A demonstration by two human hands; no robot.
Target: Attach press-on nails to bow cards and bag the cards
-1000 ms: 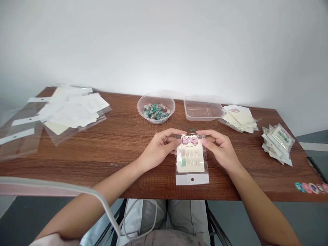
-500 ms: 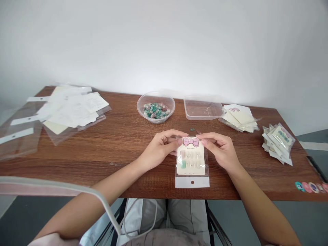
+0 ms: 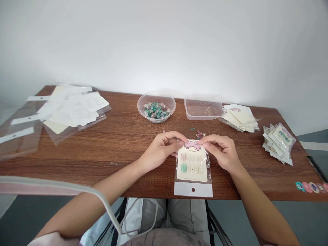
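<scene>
A cream nail card [image 3: 192,164] with a pink bow top lies inside a clear plastic bag [image 3: 194,189], whose white holed header faces me. One pink and one green press-on nail [image 3: 183,167] show at the card's left, beside rows of clear tabs. My left hand [image 3: 164,148] pinches the bag and card at the upper left corner. At the upper right corner, my right hand [image 3: 222,150] pinches them too. Just beyond my fingers lie a few loose pink nails [image 3: 200,134] and a small green one [image 3: 192,129].
Behind stand a round clear bowl [image 3: 156,109] of green and pink nails and a clear rectangular box [image 3: 204,108]. Papers and bags [image 3: 73,109] spread at left. Cards [image 3: 241,118], filled packs [image 3: 279,141] and round stickers [image 3: 314,187] lie right. A pale curved frame [image 3: 97,194] crosses the lower left.
The bagged card has come slightly nearer to me, and its far end is tilted up more. More of the loose pink nails beyond it now shows. Both hands keep their pinch.
</scene>
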